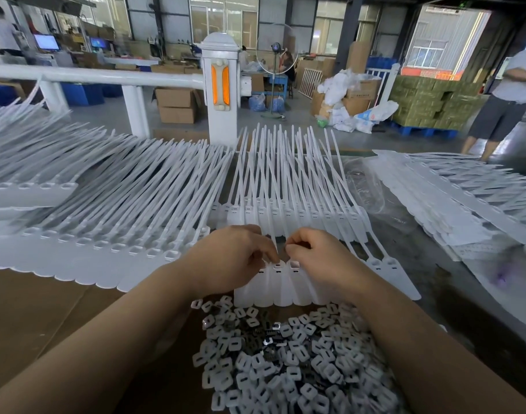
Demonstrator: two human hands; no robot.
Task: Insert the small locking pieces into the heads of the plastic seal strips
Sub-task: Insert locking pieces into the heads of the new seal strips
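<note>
A joined row of white plastic seal strips (281, 286) lies in front of me, heads toward me and tails pointing away. My left hand (230, 256) rests on the left end of the row, fingertips pinched at a strip head. My right hand (318, 255) is curled over the heads beside it, fingertips pinched close to the left hand's; whether a small piece sits between them is hidden. One head socket (294, 265) between the hands looks empty. A heap of small white locking pieces (285, 360) lies just below the row, between my forearms.
A long bank of seal strips (112, 234) covers the left of the table, another row (297, 210) lies behind my hands, and more stacks (464, 198) sit at right. Brown cardboard (31, 318) covers the near left. A white railing post (221, 85) stands behind; a person (506, 94) stands at far right.
</note>
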